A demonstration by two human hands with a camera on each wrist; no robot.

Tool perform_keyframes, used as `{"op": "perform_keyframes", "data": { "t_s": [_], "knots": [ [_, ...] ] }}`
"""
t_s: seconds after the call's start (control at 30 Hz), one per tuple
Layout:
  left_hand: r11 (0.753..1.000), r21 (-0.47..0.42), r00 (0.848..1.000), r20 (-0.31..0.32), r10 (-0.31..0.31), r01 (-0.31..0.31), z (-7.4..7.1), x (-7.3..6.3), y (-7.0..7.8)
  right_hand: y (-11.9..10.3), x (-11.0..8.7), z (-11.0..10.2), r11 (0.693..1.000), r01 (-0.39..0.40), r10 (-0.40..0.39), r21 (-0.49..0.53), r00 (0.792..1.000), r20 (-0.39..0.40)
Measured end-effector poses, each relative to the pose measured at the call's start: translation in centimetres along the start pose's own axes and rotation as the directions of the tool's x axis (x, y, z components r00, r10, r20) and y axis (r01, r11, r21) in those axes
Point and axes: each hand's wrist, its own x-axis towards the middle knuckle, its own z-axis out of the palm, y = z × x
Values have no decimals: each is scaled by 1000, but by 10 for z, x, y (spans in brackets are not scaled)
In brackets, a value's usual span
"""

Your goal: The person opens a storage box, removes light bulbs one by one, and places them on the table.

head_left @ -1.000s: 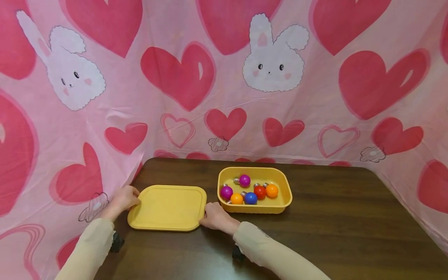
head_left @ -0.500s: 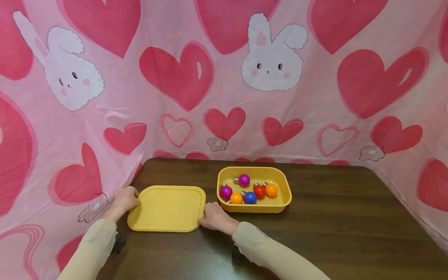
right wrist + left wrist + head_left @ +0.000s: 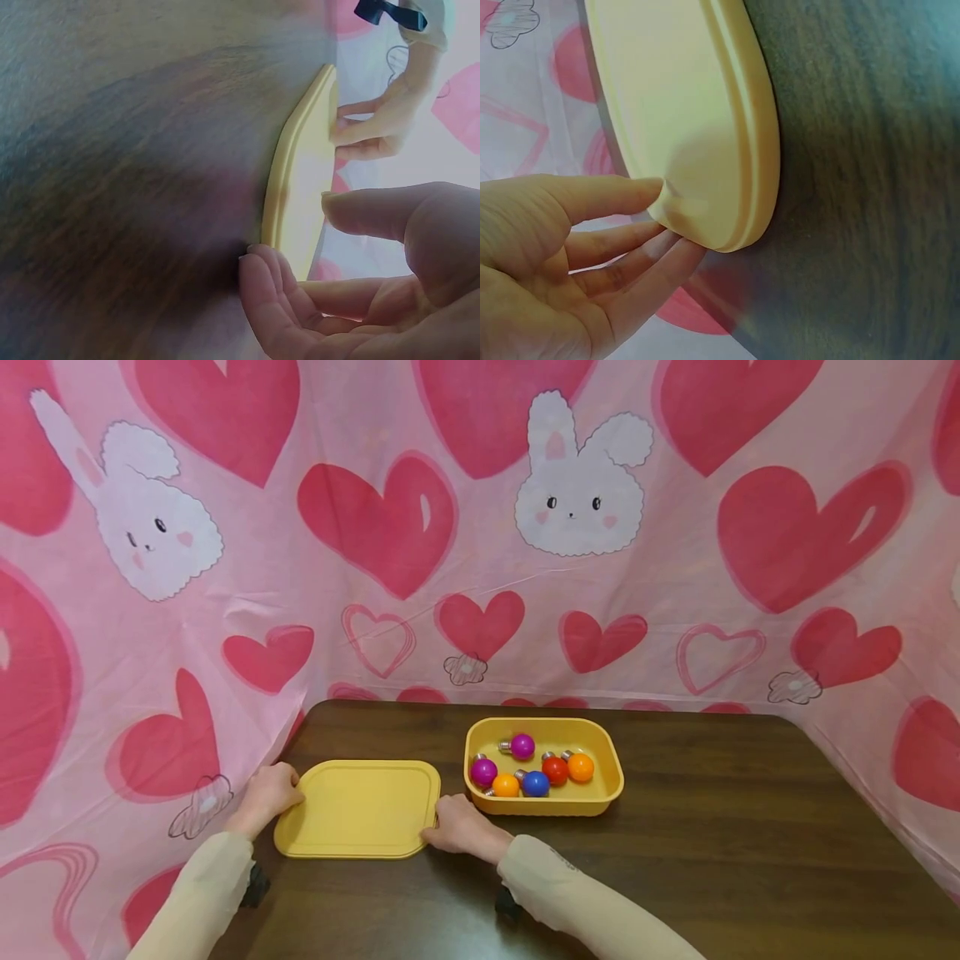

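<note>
A flat yellow lid with rounded corners and a raised rim lies level at the left of the dark table. My left hand pinches its left end. In the left wrist view, the thumb is on top and the fingertips are at the edge. At the opposite end my right hand grips the lid, its fingers curled against the edge and the thumb over the top. Whether fingertips reach beneath the lid is hidden. Just beyond the right hand stands a yellow box holding several coloured bulbs.
Purple, orange, red and blue bulbs, among them a blue bulb, lie loose in the box. Brown wood-grain table extends to the right and front. Pink heart-patterned cloth hangs behind and along the left side.
The lid and left hand have shifted very slightly toward the person's side. Both hands keep their hold. Box and bulbs stay put.
</note>
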Motion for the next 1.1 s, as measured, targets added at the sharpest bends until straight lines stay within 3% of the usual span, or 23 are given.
{"op": "perform_keyframes", "data": {
  "t_s": [0.23, 0.47, 0.7, 0.83, 1.1],
  "knots": [
    [999, -26, 999, 31, -30, 30, -1, 0, 4, 0, -8, -2, 999, 38, -38, 1, 999, -8],
    [998, -7, 993, -96, 62, -63, 3, 2, 13, 3, -16, -9, 990, 144, -144, 6, 989, -40],
    [989, -57, 981, -147, 125, -135, 8, 3, 40, 5, -24, -19, 974, 224, -226, -23, 971, -76],
    [978, -72, 964, -200, 177, -194, 12, 3, 57, 6, -31, -29, 972, 234, -230, 38, 969, -87],
    [931, -99, 899, -315, 305, -351, 17, 2, 89, 19, -43, -56, 966, 257, -246, 40, 953, -178]
  ]
}}
